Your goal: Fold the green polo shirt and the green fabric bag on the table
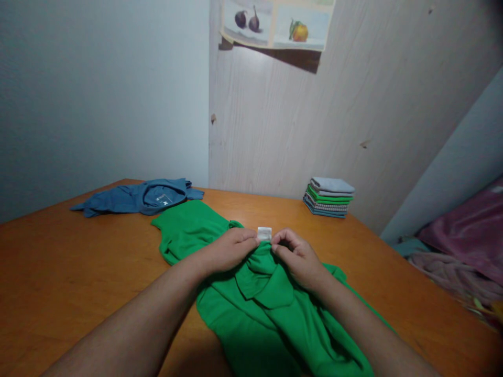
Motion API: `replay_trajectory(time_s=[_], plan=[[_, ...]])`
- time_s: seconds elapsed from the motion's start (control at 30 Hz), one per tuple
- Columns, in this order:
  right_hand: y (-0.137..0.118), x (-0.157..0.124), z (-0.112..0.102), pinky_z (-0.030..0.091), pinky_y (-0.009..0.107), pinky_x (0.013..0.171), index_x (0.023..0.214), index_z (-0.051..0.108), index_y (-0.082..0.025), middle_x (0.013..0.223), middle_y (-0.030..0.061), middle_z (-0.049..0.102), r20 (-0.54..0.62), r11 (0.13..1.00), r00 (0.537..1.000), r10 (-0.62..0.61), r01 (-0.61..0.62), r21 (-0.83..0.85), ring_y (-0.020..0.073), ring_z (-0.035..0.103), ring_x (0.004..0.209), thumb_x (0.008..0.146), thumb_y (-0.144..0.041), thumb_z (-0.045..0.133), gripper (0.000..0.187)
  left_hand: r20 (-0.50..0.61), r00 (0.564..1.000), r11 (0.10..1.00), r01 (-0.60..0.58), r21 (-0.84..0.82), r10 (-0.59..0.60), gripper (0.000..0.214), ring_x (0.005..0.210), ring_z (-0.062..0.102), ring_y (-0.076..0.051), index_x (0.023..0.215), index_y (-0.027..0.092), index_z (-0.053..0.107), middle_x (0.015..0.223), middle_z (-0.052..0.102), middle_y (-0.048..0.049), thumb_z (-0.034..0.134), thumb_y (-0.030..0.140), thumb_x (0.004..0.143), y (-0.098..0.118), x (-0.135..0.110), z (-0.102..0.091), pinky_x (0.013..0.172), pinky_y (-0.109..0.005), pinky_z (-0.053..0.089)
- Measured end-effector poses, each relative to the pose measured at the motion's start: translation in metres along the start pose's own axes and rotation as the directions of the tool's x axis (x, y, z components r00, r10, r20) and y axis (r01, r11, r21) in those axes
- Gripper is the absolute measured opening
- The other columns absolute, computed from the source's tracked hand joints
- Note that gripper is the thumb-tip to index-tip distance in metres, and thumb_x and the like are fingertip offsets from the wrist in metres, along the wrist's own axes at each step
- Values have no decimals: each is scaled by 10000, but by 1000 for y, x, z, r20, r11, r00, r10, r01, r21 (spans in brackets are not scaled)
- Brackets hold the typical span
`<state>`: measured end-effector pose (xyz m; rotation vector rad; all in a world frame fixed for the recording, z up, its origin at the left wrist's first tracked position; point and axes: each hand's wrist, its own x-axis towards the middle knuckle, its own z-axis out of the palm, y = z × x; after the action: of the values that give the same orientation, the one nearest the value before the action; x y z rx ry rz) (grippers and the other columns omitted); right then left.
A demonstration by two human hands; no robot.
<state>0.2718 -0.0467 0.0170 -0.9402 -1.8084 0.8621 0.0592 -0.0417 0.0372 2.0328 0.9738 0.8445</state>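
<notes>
A green collared shirt (251,324) lies loosely spread and wrinkled on the wooden table in front of me. Its white label (264,234) stands up at the neck, between my two hands. With thumb and fingers together, my left hand (231,248) pinches the collar just left of the label. On the label's other side, my right hand (296,256) grips the collar between thumb and curled fingers. The lower part of the shirt runs out of view at the bottom edge.
At the back left of the orange-brown table (78,272) lies a blue shirt (145,196). A stack of folded clothes (330,197) stands at the back right. Beyond the table's right edge are pink fabrics (467,230). Fruit pictures (275,26) hang on the wall behind.
</notes>
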Motion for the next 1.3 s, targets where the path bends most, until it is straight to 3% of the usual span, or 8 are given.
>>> replay_trajectory(time_s=[0.33, 0.53, 0.7, 0.77, 0.83, 0.93, 1.13, 1.3], plan=[[5, 2, 2, 486, 328, 822, 1045, 653, -226, 969, 29, 699, 12, 996, 999, -49, 48, 79, 184, 629, 901, 846, -283, 634, 207, 8, 1000, 999, -5, -39, 5, 333, 737, 556, -164, 741, 190, 639, 759, 634, -15, 485, 434, 907, 5, -1, 0, 714, -273, 437], [4, 0, -2, 492, 362, 861, 787, 708, -229, 885, 39, 726, 87, 990, 987, -139, 141, -25, 202, 658, 889, 890, -280, 565, 184, -205, 975, 986, 53, -159, -86, 249, 666, 581, -156, 833, 193, 730, 808, 693, -44, 609, 409, 812, 7, -1, -12, 629, -268, 447], [-1, 0, -5, 514, 329, 770, 989, 710, -211, 909, 50, 732, -9, 998, 998, 63, -63, 23, 202, 664, 851, 883, -419, 607, 255, -613, 774, 985, 73, -159, -156, 254, 641, 558, -138, 919, 178, 696, 851, 694, -29, 590, 371, 792, -19, 1, -42, 629, -260, 448], [-2, 1, -6, 518, 323, 744, 1117, 679, -192, 917, 64, 732, -34, 983, 987, 155, -150, 107, 203, 671, 836, 884, -500, 609, 393, -708, 686, 985, 125, -117, -171, 262, 690, 587, -161, 926, 173, 693, 855, 694, -31, 579, 369, 796, -38, 2, -52, 668, -278, 468], [-2, 3, -8, 515, 322, 705, 1173, 647, -171, 870, 62, 721, -23, 961, 976, 215, -207, 184, 201, 667, 783, 863, -553, 629, 493, -736, 653, 980, 184, -73, -177, 264, 769, 628, -196, 930, 164, 698, 886, 706, -53, 577, 359, 799, -58, 3, -57, 736, -316, 493], [2, 2, -7, 468, 291, 609, 1187, 627, -157, 718, -1, 649, 9, 956, 974, 227, -224, 191, 166, 604, 640, 808, -559, 694, 556, -700, 697, 973, 232, 13, -157, 283, 951, 667, -247, 1002, 147, 717, 1009, 734, -105, 584, 290, 798, -80, 4, -54, 895, -376, 500], [7, -2, 0, 515, 324, 727, 1199, 622, -172, 814, 25, 680, 145, 984, 978, 148, -160, 74, 189, 644, 759, 790, -450, 731, 506, -387, 922, 853, 211, 477, -12, 593, 1326, 525, -253, 1340, 199, 628, 1407, 622, -91, 551, 101, 760, -75, 0, -30, 1167, -404, 349], [6, -4, -5, 539, 421, 880, 1166, 695, -219, 1024, 99, 730, 216, 988, 964, 154, -155, -15, 287, 675, 985, 815, -475, 703, 435, -220, 973, 796, 191, 574, -74, 674, 1414, 435, -260, 1449, 208, 534, 1526, 512, -83, 512, 108, 782, -72, -1, -20, 1213, -432, 282]])
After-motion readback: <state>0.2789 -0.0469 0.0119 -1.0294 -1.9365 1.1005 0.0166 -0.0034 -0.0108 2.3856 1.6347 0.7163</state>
